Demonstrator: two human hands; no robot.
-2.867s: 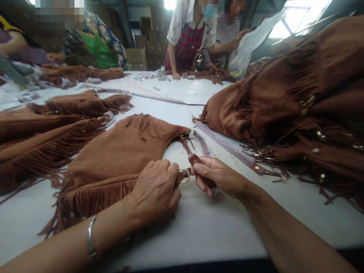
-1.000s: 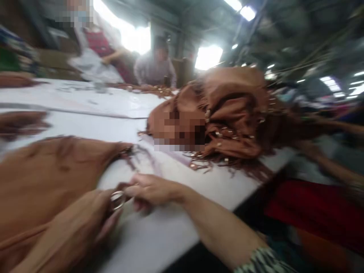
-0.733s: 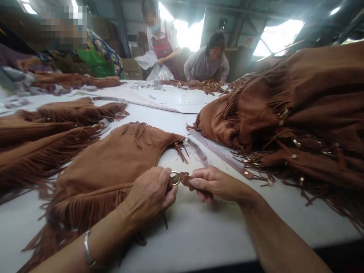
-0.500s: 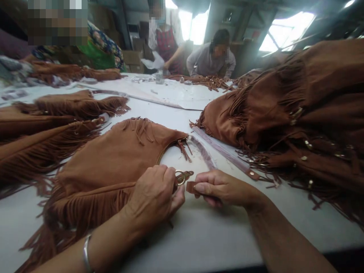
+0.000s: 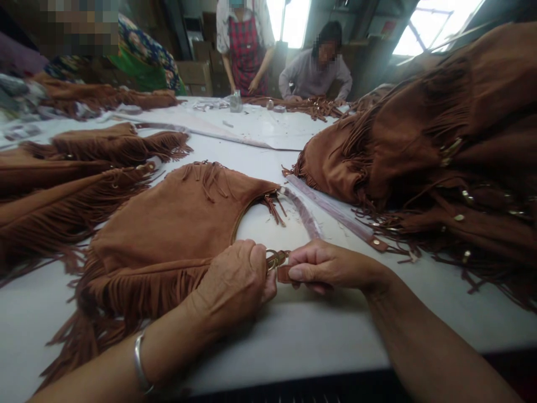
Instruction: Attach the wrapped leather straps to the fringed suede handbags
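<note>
A brown fringed bag (image 5: 168, 224) lies flat on the white table, its curved opening facing right. My left hand (image 5: 237, 277) is closed on the bag's near top corner, where a gold metal ring (image 5: 272, 258) sticks out past the fingers. Close beside the ring, my right hand (image 5: 325, 266) pinches the brown end of the bag strap (image 5: 284, 273). Behind that hand the strap, wrapped in clear plastic (image 5: 304, 215), curves back to the bag's far corner. A small tassel (image 5: 274, 210) hangs near that corner. My palms hide part of the strap end and the bag corner.
A large heap of brown fringed bags (image 5: 419, 134) rises at the right, with a plastic-wrapped strap (image 5: 335, 210) beside it. More fringed bags (image 5: 75, 184) lie at the left. Across the table (image 5: 235, 131) are several people, loose brown straps (image 5: 319, 106) and a small clear container (image 5: 235, 102).
My two hands have come closer together, bringing the strap end up against the ring. The view has tilted slightly down. Across the table, the person in the checked apron has lowered their hands.
</note>
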